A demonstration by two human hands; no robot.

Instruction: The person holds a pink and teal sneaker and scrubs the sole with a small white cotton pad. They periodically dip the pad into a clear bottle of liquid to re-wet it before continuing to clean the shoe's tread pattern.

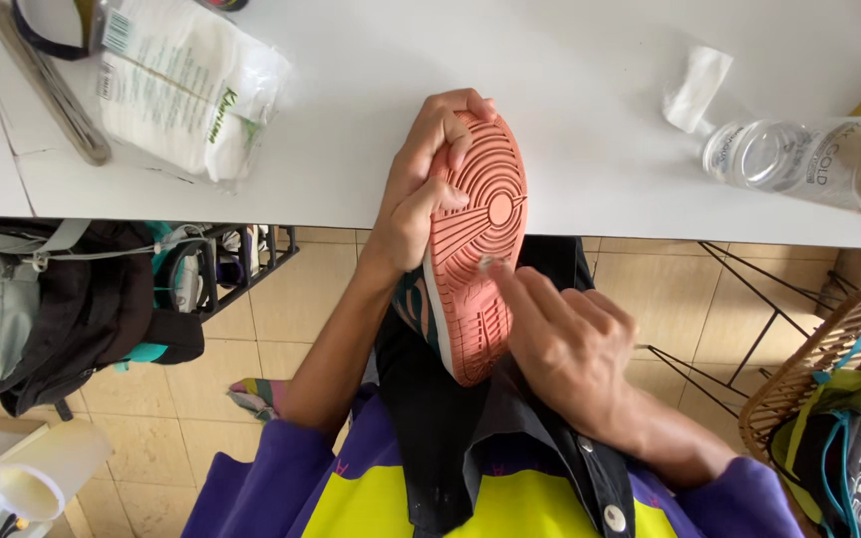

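L hand [413, 194] grips ridged rubber sole [475, 249], R fingers [510, 279] rub

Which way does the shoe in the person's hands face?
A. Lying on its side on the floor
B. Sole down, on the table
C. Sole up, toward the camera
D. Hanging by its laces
C: the left hand grips the shoe at its toe, the ridged salmon-pink sole turned up, while the right hand touches that sole with a fingertip.

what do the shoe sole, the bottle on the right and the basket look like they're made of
Shoe sole: probably rubber, matte salmon pink, with moulded rings and grooves. Bottle: clear plastic, likely, glossy, with the table showing through it. Basket: woven wicker or rattan by the look, light brown strands, dull finish.
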